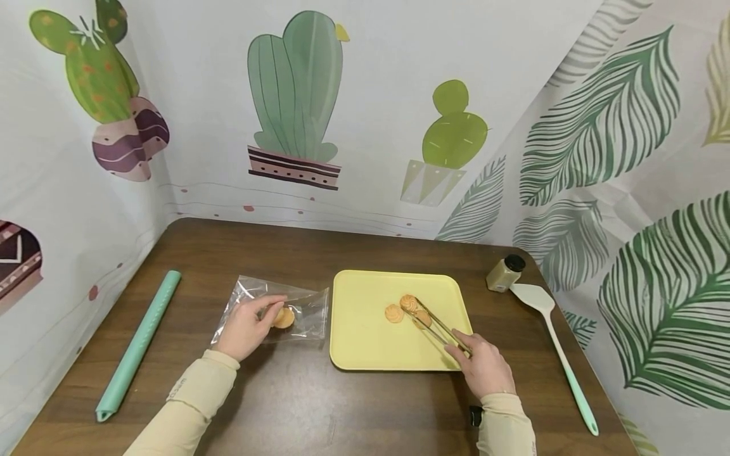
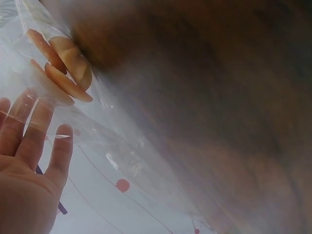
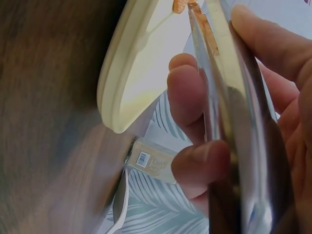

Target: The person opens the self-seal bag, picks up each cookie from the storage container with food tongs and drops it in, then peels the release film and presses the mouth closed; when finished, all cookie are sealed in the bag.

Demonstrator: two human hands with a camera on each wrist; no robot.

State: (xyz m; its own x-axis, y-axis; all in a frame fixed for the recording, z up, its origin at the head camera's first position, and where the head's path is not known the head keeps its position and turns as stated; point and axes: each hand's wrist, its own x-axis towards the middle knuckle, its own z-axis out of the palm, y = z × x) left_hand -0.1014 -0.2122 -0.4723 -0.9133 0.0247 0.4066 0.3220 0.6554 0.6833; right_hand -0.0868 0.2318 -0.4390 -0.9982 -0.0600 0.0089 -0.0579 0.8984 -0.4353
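My left hand (image 1: 248, 326) is at a clear plastic bag (image 1: 308, 320), its fingers spread and fairly straight against the film in the left wrist view. Several round biscuits (image 2: 68, 83) lie inside the bag, just beyond the fingertips. My right hand (image 1: 487, 364) holds metal tongs (image 1: 436, 326), fingers on one arm and thumb on the other. The tong tips reach among three swirled biscuits (image 1: 393, 313) on a yellow tray (image 1: 365, 348). Whether the tips grip a biscuit, I cannot tell.
A green stick-like tool (image 1: 139, 345) lies along the table's left side. Behind the tray's right corner stands a black-lidded jar (image 1: 505, 273). A turner with a white head (image 1: 533, 296) and green handle lies along the right edge. Patterned cloth walls (image 1: 376, 114) border the table (image 1: 319, 405).
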